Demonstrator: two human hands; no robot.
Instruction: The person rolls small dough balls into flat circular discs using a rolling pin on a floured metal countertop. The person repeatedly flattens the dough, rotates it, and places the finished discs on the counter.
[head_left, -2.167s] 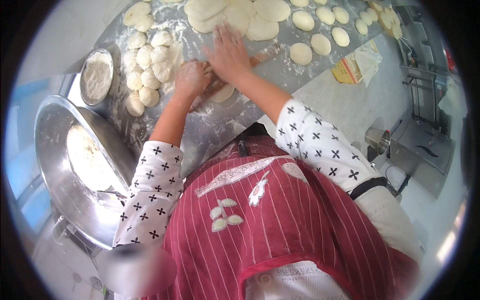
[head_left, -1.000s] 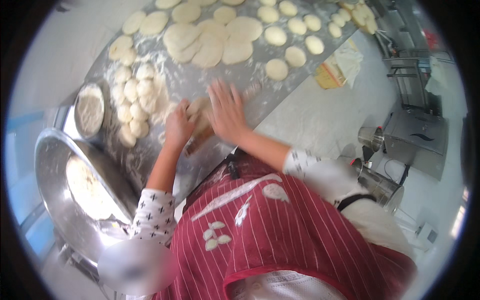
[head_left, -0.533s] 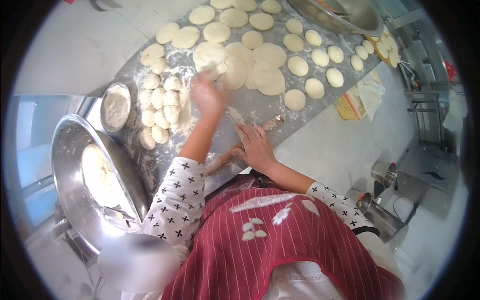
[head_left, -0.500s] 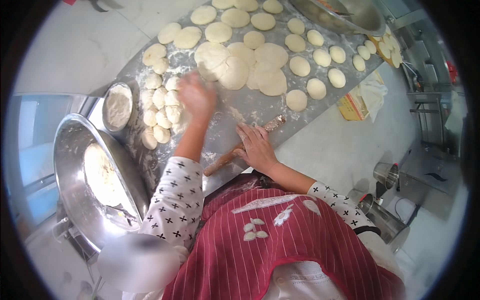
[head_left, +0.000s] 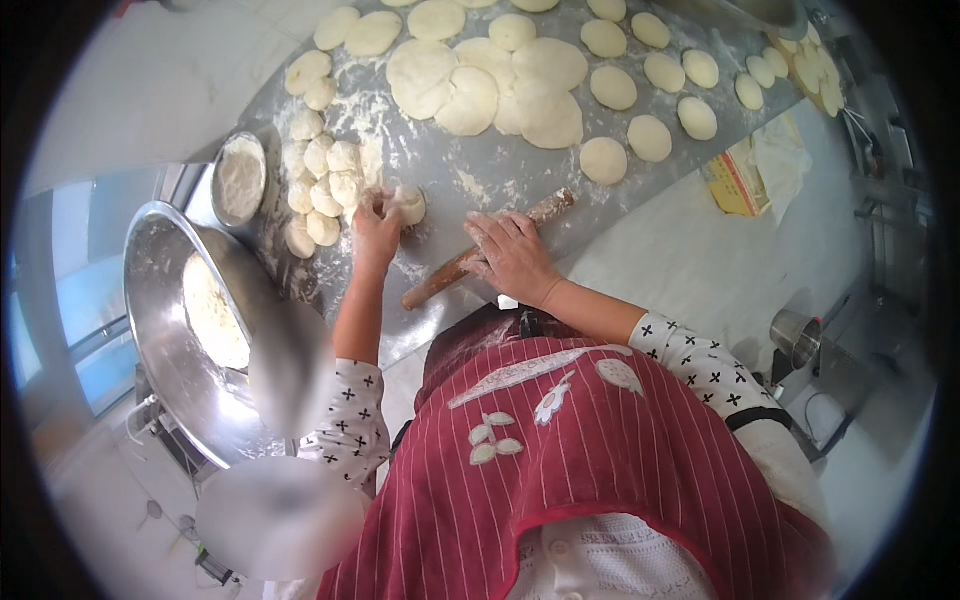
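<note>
At the far left a big steel bowl [head_left: 175, 330] holds a sheet of dough, and just above it stands a small flour bowl [head_left: 240, 178]. Next to them lies a heap of small dough balls [head_left: 322, 175].

The left hand [head_left: 377, 222] was reaching far up to the rolled discs [head_left: 490, 85] half a second ago. Now it has come back to the near side of the heap, and its fingers are closed around one dough ball [head_left: 408, 203], which rests on the floured table [head_left: 480, 180] just right of the heap. In my judgement, a finished disc was put away and a new piece is being taken for rolling.

The right hand [head_left: 512, 255] has stayed on the rolling pin [head_left: 487, 249]. It lies flat over the middle of the pin with open fingers, pressing more than gripping. The pin lies slanted on the table, near the ball but not touching it.

Further right, rows of smaller flat rounds [head_left: 650, 100] wait on the table.
</note>
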